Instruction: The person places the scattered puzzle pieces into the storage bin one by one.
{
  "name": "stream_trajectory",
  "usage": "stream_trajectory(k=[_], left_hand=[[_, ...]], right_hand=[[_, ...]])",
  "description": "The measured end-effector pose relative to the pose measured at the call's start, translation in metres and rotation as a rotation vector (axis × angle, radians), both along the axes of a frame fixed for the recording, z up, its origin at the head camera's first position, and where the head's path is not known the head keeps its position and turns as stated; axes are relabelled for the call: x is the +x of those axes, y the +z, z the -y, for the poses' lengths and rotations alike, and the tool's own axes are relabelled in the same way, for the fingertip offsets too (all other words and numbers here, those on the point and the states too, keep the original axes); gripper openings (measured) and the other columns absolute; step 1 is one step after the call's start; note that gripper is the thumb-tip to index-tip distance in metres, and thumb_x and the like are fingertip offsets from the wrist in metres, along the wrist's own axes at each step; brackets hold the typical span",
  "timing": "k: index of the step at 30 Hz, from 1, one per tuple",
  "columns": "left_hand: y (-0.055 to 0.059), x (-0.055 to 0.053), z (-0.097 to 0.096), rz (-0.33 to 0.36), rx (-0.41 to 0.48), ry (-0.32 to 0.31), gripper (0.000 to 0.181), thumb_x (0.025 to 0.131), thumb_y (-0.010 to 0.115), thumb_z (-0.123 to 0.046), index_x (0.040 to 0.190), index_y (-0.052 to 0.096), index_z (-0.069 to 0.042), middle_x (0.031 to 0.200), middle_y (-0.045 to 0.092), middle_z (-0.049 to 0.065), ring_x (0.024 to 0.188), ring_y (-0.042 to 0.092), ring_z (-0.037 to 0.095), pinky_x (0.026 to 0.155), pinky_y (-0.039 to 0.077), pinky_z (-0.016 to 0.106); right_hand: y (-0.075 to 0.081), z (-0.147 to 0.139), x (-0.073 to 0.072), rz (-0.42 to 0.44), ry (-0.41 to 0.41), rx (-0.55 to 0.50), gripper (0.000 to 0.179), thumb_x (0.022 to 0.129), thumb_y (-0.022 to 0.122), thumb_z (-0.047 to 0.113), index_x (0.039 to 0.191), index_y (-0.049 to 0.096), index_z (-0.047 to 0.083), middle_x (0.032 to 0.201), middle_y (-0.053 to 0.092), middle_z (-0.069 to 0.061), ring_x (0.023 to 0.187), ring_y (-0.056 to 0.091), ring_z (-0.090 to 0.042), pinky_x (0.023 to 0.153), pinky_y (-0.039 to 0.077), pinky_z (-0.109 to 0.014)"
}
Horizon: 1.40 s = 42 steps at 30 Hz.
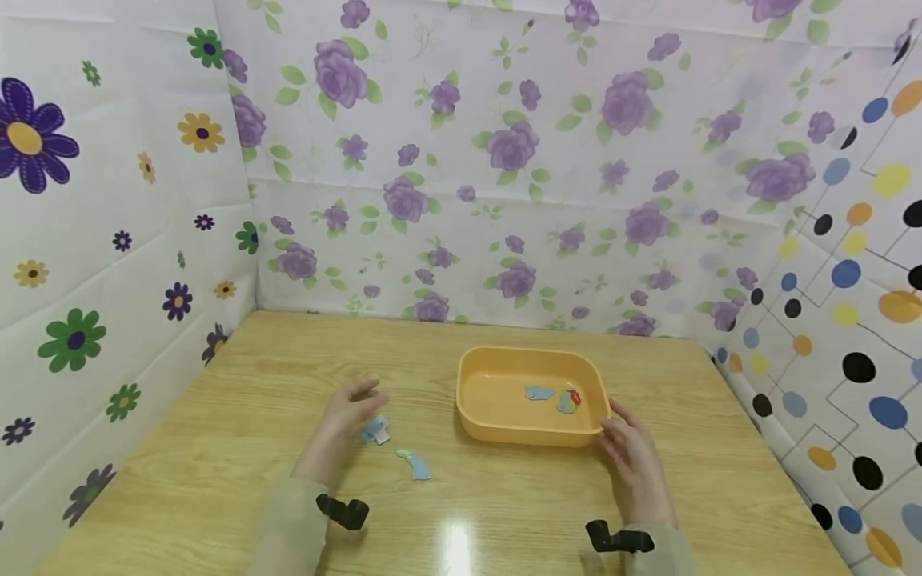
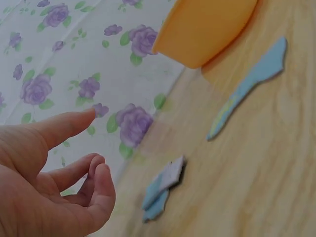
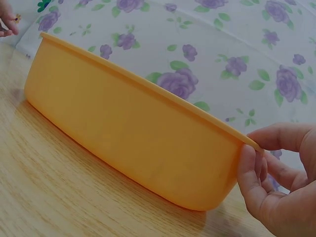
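the left hand [image 1: 351,406] is hanging with fingers loosely bent, one digit apart, holding nothing; the overlapping pieces [image 1: 374,430] are lying just beside it, near and right, closer than the curved piece [image 1: 415,465], which is slanting far left to near right. the right hand [image 1: 630,446] is pinching the near right corner of the yellow tray [image 1: 519,434], table [image 1: 504,496] showing between tray and pieces.

The wood-grain table [image 1: 519,504] supports an orange tray [image 1: 519,437], a curved blue piece [image 1: 417,466] and, just beside it, overlapping blue-and-white pieces [image 1: 373,430].
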<state>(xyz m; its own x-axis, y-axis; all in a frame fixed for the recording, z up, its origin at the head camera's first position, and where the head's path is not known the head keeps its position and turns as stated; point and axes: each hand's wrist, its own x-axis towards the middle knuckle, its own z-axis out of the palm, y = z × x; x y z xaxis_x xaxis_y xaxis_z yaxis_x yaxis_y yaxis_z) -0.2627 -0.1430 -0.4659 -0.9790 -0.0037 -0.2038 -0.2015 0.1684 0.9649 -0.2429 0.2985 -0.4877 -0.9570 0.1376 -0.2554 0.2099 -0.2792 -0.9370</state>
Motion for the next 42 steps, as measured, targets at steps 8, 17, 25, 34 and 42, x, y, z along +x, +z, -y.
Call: stream_trajectory(k=[8,17,25,34,42], left_hand=[[-0.015,0.008,0.006,-0.009,-0.048,-0.003,0.065,0.09,0.069,-0.013,0.145,0.039,0.006,0.144,0.039,0.03,0.131,0.04,0.042,0.112,0.034,0.054],[-0.027,0.014,0.006,-0.027,-0.118,0.013,0.066,0.082,0.076,-0.008,0.139,0.046,0.007,0.144,0.044,0.03,0.133,0.041,0.045,0.113,0.035,0.054],[-0.032,0.016,0.003,-0.046,-0.23,0.019,0.063,0.075,0.082,-0.003,0.131,0.055,0.009,0.137,0.054,0.027,0.126,0.051,0.041,0.108,0.041,0.051],[-0.034,0.016,0.004,-0.091,-0.372,-0.002,0.063,0.067,0.087,-0.003,0.124,0.062,0.007,0.121,0.063,0.025,0.101,0.057,0.029,0.088,0.051,0.04],[-0.034,0.015,0.004,-0.117,-0.424,0.004,0.054,0.073,0.084,-0.006,0.122,0.064,0.006,0.113,0.065,0.022,0.093,0.059,0.025,0.079,0.052,0.035]], right_hand=[[-0.001,0.0,0.0,0.005,-0.008,0.009,0.056,0.098,0.051,0.003,0.15,0.031,0.007,0.09,0.064,0.013,0.083,0.06,-0.001,0.078,0.052,-0.015],[-0.001,-0.001,0.0,0.016,-0.008,-0.001,0.056,0.099,0.052,0.004,0.15,0.031,0.008,0.092,0.064,0.013,0.085,0.06,-0.001,0.077,0.051,-0.015],[-0.001,0.0,0.0,0.012,-0.003,0.0,0.052,0.099,0.051,0.004,0.148,0.034,0.01,0.09,0.064,0.013,0.084,0.06,-0.001,0.077,0.051,-0.015],[-0.001,-0.001,0.001,0.015,-0.003,0.003,0.055,0.099,0.051,0.004,0.15,0.031,0.009,0.09,0.064,0.013,0.084,0.06,-0.001,0.077,0.051,-0.016],[-0.001,-0.001,0.0,0.02,-0.004,-0.006,0.053,0.099,0.052,0.005,0.148,0.033,0.011,0.093,0.062,0.011,0.083,0.059,-0.001,0.078,0.052,-0.015]])
